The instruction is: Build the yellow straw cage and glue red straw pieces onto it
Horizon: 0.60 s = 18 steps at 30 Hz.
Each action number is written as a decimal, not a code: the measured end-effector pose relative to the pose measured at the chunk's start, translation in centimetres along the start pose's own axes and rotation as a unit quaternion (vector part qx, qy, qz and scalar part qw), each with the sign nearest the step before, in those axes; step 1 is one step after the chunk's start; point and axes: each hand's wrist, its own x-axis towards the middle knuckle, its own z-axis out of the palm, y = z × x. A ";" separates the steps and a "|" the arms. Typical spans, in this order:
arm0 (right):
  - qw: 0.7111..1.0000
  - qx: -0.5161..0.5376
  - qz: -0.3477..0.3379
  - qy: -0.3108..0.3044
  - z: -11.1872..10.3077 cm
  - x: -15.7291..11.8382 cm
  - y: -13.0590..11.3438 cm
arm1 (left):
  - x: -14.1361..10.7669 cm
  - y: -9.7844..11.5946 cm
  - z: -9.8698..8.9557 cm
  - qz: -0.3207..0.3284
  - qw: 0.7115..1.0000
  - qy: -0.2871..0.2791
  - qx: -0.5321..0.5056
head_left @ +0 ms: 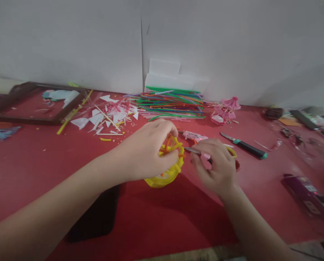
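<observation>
My left hand is closed on a round yellow craft piece with orange strips, low over the red table in the middle of the view. Its thumb and fingers pinch the upper part and hide some of it. My right hand is closed around scissors, whose metal tips point left at the right side of the yellow piece. A yellow handle ring shows beyond the fingers. Behind the scissors lies a pink glue gun, partly hidden.
Bundled coloured sticks lie by the wall. White paper scraps and a dark frame are left. A pink paper model, a cutter and a purple box are right. A black flat object lies under my left forearm.
</observation>
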 end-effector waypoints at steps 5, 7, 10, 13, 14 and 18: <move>0.993 0.097 -0.068 -0.015 0.1 0.4 -2.0 | 0.0 -0.2 0.2 0.005 1.000 0.002 0.003; 0.993 0.096 -0.068 -0.013 0.2 0.3 -1.9 | 0.0 -0.2 0.2 0.009 1.000 0.003 0.006; 0.994 0.094 -0.059 -0.012 0.2 0.2 -1.6 | 0.1 -0.3 0.1 0.010 1.000 0.001 0.008; 0.994 0.099 -0.042 -0.015 0.2 0.2 -1.7 | 0.1 -0.3 0.1 0.008 1.000 0.000 0.009; 0.994 0.101 -0.035 -0.016 0.2 0.2 -1.8 | 0.1 -0.3 0.1 0.007 1.000 0.000 0.009; 0.991 0.133 0.005 -0.014 0.4 -0.2 -1.9 | 0.0 -0.3 0.1 0.003 1.000 -0.004 0.012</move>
